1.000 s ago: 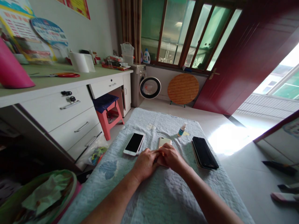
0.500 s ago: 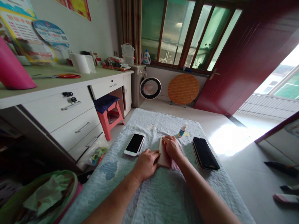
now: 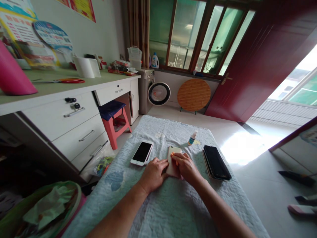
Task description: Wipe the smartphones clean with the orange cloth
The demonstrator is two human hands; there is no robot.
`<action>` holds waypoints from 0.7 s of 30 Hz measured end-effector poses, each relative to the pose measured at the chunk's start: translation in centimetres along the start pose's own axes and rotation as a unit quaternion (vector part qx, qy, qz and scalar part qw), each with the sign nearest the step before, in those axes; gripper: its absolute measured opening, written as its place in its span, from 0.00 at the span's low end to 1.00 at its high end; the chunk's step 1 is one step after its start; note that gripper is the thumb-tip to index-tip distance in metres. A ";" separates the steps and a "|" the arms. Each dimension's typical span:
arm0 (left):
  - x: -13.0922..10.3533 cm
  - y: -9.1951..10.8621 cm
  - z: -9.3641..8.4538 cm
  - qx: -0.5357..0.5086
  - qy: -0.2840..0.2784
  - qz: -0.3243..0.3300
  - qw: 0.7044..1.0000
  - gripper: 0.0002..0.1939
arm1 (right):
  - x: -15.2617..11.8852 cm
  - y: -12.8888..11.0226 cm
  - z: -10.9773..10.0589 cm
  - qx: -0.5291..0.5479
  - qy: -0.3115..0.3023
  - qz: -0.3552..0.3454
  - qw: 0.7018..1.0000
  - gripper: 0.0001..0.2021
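Note:
A gold phone (image 3: 172, 169) lies back up on the cloth-covered table (image 3: 158, 211). My left hand (image 3: 154, 173) presses its fingertips against the phone's left edge. Over its right side, my right hand (image 3: 186, 165) is closed on a small orange cloth (image 3: 174, 158) that touches the phone's back. A white phone (image 3: 142, 153), screen up, rests on something thin to the left. On the right a black phone (image 3: 216, 162) lies on top of another flat item. Beyond my right hand stands a small spray bottle (image 3: 192, 138).
A white desk (image 3: 74, 125) with drawers runs along the left, with a red stool (image 3: 115, 127) beside it. At the lower left is a bin (image 3: 49, 211) holding trash. A plastic bag (image 3: 100, 163) sits beside the table.
My right hand has moved down along the gold phone, nearer to me, uncovering the phone's upper end with its camera. The left hand stays at the phone's edge.

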State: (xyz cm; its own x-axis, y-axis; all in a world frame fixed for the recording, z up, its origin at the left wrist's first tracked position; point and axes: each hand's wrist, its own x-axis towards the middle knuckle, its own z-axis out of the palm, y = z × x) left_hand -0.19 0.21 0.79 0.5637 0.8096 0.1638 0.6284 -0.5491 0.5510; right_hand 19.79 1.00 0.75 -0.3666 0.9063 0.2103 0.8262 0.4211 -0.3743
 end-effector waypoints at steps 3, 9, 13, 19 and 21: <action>0.0 -0.2 0.2 0.007 0.002 0.000 1.000 0.19 | 0.1 1.3 0.1 -0.020 0.021 0.014 0.999 0.17; 0.1 -0.3 0.2 0.021 -0.001 0.000 1.000 0.21 | 1.8 2.9 0.5 -0.033 0.053 0.072 0.995 0.20; 0.1 -0.2 0.1 0.019 -0.002 -0.003 1.000 0.20 | 2.9 3.0 0.6 -0.018 0.063 0.128 0.990 0.17; 0.0 -0.4 0.3 0.012 0.005 0.003 1.000 0.21 | 2.5 2.7 0.3 0.017 0.077 0.176 0.981 0.16; 0.1 -0.5 0.5 0.008 0.007 0.004 1.000 0.21 | 1.8 2.4 0.1 0.013 0.070 0.168 0.983 0.15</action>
State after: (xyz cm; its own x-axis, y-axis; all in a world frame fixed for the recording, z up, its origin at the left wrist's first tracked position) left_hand -0.22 0.43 0.15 0.5611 0.8080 0.1797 0.6326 -0.5587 0.5363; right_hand 21.09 3.65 0.10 -0.0110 0.9814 0.1916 0.8787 0.1010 -0.4665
